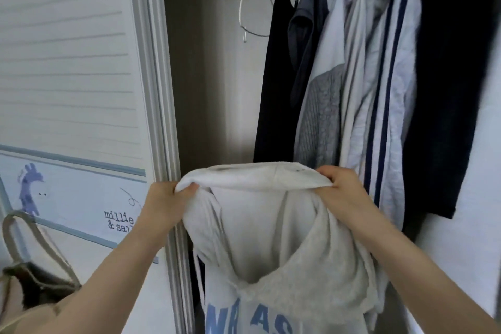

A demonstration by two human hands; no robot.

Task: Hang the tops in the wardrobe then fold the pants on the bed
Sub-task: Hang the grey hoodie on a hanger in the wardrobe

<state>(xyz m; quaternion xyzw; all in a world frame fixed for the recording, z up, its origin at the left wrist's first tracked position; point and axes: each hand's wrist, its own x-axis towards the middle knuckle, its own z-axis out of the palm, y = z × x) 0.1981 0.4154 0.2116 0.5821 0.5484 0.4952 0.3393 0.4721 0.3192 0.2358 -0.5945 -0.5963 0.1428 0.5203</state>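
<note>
Holding a light grey hoodie point(284, 238) up in front of the open wardrobe point(217, 76), both grips closed on the fabric. Left hand point(165, 206) pinching the hood edge at its left corner, thumb tip visible against the cloth, other fingers hidden behind it. Right hand point(341, 192) bunching the hood edge at its right corner, fingers curled over and mostly buried in the folds. Hood opening stretched between the two hands, facing the camera. Blue lettering on the chest cut off by the bottom edge, only partial letters readable. Drawstring point(199, 271) dangling on the left side. Bare wire hanger point(253, 5) hanging up top, left of the hung clothes point(366, 76); rail itself out of frame, hook tops cropped. Hung row: black and dark navy items, a grey knit, white pieces with navy stripes, another dark item at far right, partly blurred. White louvred door point(67, 49) at left with a printed poster point(73, 198), its text partly covered by the left forearm. Bag point(32, 274) with looped handles at lower left, cut off by the frame. Bed and pants out of view.
</note>
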